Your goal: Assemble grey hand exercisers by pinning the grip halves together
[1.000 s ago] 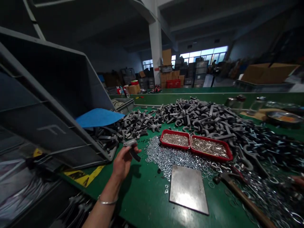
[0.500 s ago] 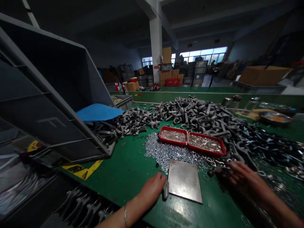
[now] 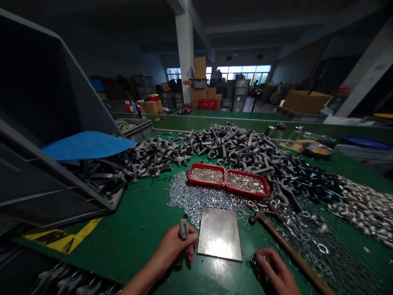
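- Left hand (image 3: 175,250) closes firmly around a gray metal casting (image 3: 183,229), whose long axis stands upright, just left of the steel plate (image 3: 219,233).
- Right hand (image 3: 273,270), right of that plate, curls beside a small dark piece (image 3: 253,262); I cannot tell whether it pinches it.
- A wooden-handled hammer (image 3: 291,250) lies just beyond the right hand.
- Handwritten marks (image 3: 161,180) on the green mat (image 3: 138,229) are unreadable.

This was a big factory workshop. A long green work table (image 3: 138,221) held piles of metal parts (image 3: 233,147), and far away stood stacks of cardboard boxes (image 3: 202,96) beside a thick white pillar (image 3: 185,49).
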Demonstrator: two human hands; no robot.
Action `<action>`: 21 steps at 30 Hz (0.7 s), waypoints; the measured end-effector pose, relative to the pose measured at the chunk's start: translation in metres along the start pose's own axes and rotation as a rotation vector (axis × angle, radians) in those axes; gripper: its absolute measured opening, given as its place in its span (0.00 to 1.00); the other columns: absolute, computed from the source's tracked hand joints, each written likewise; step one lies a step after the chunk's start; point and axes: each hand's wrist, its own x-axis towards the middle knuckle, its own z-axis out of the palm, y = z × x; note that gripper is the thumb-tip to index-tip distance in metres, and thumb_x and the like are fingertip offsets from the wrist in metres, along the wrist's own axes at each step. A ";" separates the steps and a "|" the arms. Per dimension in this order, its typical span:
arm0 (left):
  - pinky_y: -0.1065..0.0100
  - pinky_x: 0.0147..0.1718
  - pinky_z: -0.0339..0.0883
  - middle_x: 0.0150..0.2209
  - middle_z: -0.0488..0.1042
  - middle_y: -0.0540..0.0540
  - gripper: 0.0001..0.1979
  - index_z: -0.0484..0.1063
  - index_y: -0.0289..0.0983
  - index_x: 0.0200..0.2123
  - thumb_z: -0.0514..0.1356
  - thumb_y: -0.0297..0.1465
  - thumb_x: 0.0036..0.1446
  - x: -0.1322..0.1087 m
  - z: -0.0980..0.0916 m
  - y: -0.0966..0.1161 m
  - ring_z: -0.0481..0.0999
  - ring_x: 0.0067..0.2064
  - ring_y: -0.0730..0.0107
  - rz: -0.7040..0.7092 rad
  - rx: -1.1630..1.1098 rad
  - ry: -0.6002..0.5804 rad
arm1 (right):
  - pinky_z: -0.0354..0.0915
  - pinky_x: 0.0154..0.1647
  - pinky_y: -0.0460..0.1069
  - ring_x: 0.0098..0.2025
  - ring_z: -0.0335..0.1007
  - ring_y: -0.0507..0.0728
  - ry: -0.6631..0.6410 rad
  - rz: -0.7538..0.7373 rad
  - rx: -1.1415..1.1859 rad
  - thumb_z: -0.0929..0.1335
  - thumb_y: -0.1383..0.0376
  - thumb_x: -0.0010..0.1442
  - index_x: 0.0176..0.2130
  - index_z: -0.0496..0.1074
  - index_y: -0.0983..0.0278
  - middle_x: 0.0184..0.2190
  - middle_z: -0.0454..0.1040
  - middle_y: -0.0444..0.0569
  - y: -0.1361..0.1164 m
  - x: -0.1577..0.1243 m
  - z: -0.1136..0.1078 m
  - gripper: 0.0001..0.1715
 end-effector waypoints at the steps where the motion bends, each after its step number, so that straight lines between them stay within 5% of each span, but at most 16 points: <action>1: 0.72 0.22 0.65 0.20 0.74 0.49 0.18 0.69 0.35 0.33 0.65 0.45 0.54 -0.001 0.013 0.002 0.75 0.20 0.69 0.019 -0.049 -0.002 | 0.63 0.28 0.47 0.26 0.66 0.54 -0.034 -0.022 0.006 0.74 0.44 0.51 0.31 0.73 0.60 0.24 0.71 0.42 -0.016 0.015 0.009 0.23; 4: 0.71 0.24 0.67 0.24 0.77 0.45 0.20 0.71 0.33 0.35 0.66 0.46 0.54 0.000 0.048 0.004 0.77 0.22 0.68 0.060 -0.193 -0.025 | 0.61 0.26 0.46 0.25 0.66 0.53 -0.257 0.008 0.175 0.73 0.47 0.55 0.34 0.69 0.60 0.23 0.69 0.40 -0.052 0.038 0.043 0.21; 8: 0.71 0.24 0.69 0.26 0.78 0.45 0.20 0.70 0.33 0.37 0.67 0.45 0.54 0.004 0.077 0.002 0.76 0.23 0.69 0.068 -0.345 -0.003 | 0.56 0.24 0.44 0.22 0.63 0.49 -0.468 0.064 0.350 0.72 0.49 0.59 0.35 0.68 0.62 0.23 0.71 0.40 -0.065 0.027 0.075 0.20; 15: 0.71 0.24 0.67 0.25 0.75 0.48 0.20 0.70 0.34 0.37 0.69 0.44 0.52 0.003 0.082 -0.005 0.74 0.25 0.70 0.009 -0.477 0.021 | 0.54 0.21 0.43 0.25 0.70 0.52 -0.485 0.190 0.588 0.71 0.52 0.61 0.35 0.68 0.62 0.27 0.75 0.46 -0.054 0.018 0.086 0.17; 21: 0.72 0.25 0.65 0.25 0.72 0.49 0.20 0.71 0.33 0.35 0.69 0.44 0.52 0.009 0.077 -0.011 0.71 0.25 0.73 0.000 -0.439 0.047 | 0.64 0.30 0.44 0.30 0.71 0.51 -0.527 0.311 0.741 0.72 0.59 0.63 0.34 0.74 0.63 0.30 0.75 0.45 -0.062 0.023 0.088 0.10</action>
